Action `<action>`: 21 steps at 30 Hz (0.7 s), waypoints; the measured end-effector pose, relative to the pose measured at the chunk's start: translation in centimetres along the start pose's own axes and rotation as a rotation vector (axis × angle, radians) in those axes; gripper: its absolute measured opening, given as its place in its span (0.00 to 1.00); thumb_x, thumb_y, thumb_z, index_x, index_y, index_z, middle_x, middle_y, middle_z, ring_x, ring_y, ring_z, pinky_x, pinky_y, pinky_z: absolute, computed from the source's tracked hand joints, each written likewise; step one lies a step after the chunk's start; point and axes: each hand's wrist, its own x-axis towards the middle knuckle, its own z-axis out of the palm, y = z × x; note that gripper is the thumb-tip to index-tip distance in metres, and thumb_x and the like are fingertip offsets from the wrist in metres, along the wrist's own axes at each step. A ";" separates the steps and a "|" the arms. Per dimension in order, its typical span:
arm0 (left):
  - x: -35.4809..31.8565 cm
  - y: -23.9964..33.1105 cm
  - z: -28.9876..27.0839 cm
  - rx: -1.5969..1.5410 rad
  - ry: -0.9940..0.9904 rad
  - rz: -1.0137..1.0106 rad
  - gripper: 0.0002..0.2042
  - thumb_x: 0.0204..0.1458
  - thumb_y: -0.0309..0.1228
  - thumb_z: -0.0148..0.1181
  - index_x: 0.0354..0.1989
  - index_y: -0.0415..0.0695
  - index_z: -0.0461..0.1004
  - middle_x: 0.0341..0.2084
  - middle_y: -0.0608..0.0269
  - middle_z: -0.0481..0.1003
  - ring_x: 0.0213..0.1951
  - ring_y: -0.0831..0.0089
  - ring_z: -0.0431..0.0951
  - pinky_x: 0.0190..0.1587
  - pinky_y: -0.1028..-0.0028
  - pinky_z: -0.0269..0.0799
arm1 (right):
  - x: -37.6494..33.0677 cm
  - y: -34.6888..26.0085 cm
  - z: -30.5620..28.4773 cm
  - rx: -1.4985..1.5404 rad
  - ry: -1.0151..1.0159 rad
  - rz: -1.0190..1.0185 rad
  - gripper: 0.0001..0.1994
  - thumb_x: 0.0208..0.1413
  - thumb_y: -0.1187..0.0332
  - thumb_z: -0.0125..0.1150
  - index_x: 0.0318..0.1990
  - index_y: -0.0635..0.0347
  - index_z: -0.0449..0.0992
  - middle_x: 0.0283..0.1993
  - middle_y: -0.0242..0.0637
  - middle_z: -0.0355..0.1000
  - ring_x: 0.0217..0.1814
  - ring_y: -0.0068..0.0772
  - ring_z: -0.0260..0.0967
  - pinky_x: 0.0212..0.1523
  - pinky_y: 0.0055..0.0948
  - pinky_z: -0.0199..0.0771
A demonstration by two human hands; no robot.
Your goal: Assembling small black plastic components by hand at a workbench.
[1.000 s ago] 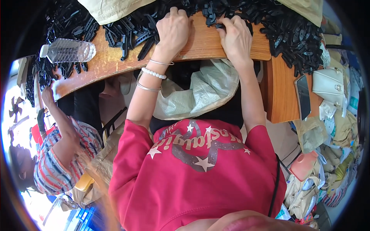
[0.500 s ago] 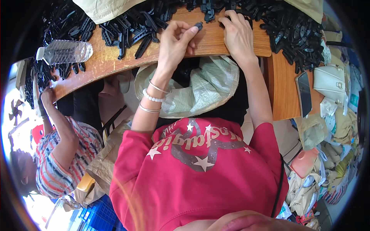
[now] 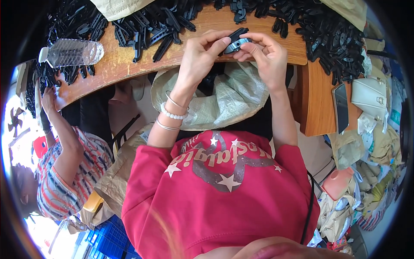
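Observation:
Between my two hands, above the table's near edge, is a small black plastic part with a shiny, curved face. My left hand pinches its left end between thumb and fingers, and my right hand grips its right end. The exact kind of part cannot be made out. Heaps of similar black plastic parts lie on the wooden table beyond my left hand. Another dense pile of black parts is to the right. Below my hands an open woven sack hangs at my lap.
A clear plastic bottle lies on the table at left, near a co-worker's hand. On the right are a phone, a white handbag and heaped bags. A beige sack covers part of the far table.
My right hand has left the tabletop and come left to meet my left hand. Both now hold the black part. The co-worker's arm has shifted slightly.

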 end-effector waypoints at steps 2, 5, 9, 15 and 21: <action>-0.1 0.5 0.1 0.049 0.016 0.043 0.13 0.57 0.28 0.56 0.47 0.34 0.76 0.35 0.65 0.77 0.36 0.83 0.74 0.41 0.83 0.70 | -0.4 0.1 0.7 0.091 0.051 -0.003 0.07 0.55 0.78 0.59 0.40 0.72 0.74 0.31 0.42 0.76 0.28 0.26 0.75 0.29 0.20 0.77; -0.9 1.4 0.6 0.080 0.074 0.036 0.13 0.54 0.27 0.59 0.46 0.35 0.76 0.33 0.60 0.79 0.31 0.79 0.76 0.34 0.80 0.72 | -1.2 0.2 1.7 0.112 0.157 -0.086 0.06 0.55 0.80 0.57 0.39 0.74 0.70 0.31 0.45 0.75 0.29 0.28 0.75 0.29 0.22 0.77; -1.7 1.8 0.8 0.399 0.029 0.236 0.18 0.48 0.27 0.63 0.49 0.37 0.73 0.30 0.47 0.77 0.26 0.69 0.79 0.30 0.73 0.73 | -2.0 0.5 2.4 0.072 0.230 -0.120 0.07 0.55 0.80 0.58 0.40 0.74 0.70 0.32 0.45 0.75 0.29 0.27 0.75 0.30 0.21 0.77; -1.8 1.4 0.2 0.591 0.031 0.498 0.18 0.47 0.24 0.61 0.50 0.38 0.71 0.31 0.44 0.76 0.29 0.51 0.77 0.30 0.65 0.72 | -1.2 -0.1 1.5 0.102 0.207 -0.209 0.18 0.49 0.75 0.67 0.48 0.68 0.71 0.38 0.41 0.74 0.35 0.22 0.74 0.35 0.18 0.74; -1.5 1.0 -0.1 0.370 -0.070 0.310 0.18 0.48 0.25 0.62 0.49 0.38 0.72 0.32 0.47 0.77 0.30 0.56 0.79 0.32 0.69 0.75 | -1.2 0.8 -0.4 -0.064 0.089 -0.187 0.15 0.48 0.75 0.67 0.45 0.67 0.73 0.34 0.36 0.74 0.32 0.18 0.71 0.35 0.18 0.72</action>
